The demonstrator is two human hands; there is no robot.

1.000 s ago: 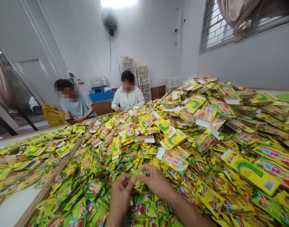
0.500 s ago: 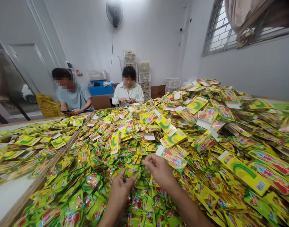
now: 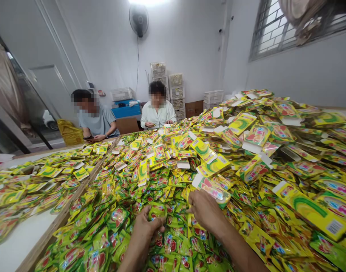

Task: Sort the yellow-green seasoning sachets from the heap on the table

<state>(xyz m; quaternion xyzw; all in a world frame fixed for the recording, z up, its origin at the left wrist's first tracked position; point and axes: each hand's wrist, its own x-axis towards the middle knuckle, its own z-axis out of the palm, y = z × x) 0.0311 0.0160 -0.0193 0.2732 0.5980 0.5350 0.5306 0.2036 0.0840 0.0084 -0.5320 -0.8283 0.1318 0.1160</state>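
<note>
Half covers a watermelon-print sachet (image 3: 158,210) between parted fingers (image 3: 145,211) of the left hand (image 3: 145,227); curls the right hand (image 3: 203,207) before a partly hidden carton (image 3: 220,194); cannot tell either grip.

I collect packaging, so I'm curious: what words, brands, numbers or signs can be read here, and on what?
No text reads clearly enough to quote.
Yellow-and-green cardboard box at right: black-striped barcode, any digits too small.
White-flapped printed cardboard box near bare right hand: lettering too blurred.
Green plastic sachet at bare left hand: lettering too small.
</note>
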